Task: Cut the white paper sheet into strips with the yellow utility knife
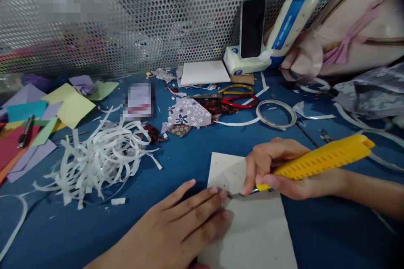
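A sheet of pale grey card (252,235) lies on the blue table in front of me. My left hand (189,222) rests flat on its left side, fingers stretched out and a little apart. In my right hand (280,172) is a yellow utility knife (322,159), gripped like a pen with its body slanting up to the right. The knife's blade (236,195) points left and meets the card close to my left fingertips. Part of the card is hidden under both hands.
Curled white paper strips (101,164) pile up at left, beside coloured papers (72,103) and a pen (25,131). Scissors (240,96), fabric scraps (189,113) and a tape roll (276,113) lie beyond the card. A phone (252,28) leans against a tissue pack (236,63).
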`<state>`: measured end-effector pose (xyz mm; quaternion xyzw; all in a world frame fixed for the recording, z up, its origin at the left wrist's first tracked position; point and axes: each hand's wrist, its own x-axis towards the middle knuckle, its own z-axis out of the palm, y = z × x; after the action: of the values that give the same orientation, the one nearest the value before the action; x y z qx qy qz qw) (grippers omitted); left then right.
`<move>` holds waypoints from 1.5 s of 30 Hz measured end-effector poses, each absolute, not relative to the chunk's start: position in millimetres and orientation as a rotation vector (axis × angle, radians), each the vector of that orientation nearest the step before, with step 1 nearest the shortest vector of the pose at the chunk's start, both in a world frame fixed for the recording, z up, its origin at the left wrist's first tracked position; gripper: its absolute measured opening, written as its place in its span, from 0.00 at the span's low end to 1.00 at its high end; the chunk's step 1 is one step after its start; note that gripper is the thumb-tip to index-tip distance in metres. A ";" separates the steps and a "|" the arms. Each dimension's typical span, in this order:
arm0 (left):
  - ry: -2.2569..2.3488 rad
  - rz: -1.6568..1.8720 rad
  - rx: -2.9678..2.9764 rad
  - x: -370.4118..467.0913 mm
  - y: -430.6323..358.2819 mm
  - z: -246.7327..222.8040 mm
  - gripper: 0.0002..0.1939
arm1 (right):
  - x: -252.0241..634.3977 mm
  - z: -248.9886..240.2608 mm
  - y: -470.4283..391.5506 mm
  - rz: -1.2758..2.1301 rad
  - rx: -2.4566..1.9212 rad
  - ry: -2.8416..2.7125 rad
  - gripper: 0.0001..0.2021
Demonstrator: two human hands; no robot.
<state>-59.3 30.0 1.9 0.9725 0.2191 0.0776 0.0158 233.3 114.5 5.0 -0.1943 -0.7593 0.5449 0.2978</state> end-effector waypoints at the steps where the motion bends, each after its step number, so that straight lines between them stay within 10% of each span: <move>1: 0.682 0.269 3.028 -59.6 29.6 0.1 0.26 | 232.9 4.6 114.7 1.445 -0.513 -2.010 0.11; 45: 0.632 0.290 3.046 -61.3 40.2 0.9 0.22 | 239.7 11.9 135.5 1.471 -0.480 -2.096 0.10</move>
<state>-61.3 40.2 0.9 0.9749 0.2023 0.0928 0.0085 239.7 135.5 11.9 -0.1777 -0.7756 0.5445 0.2651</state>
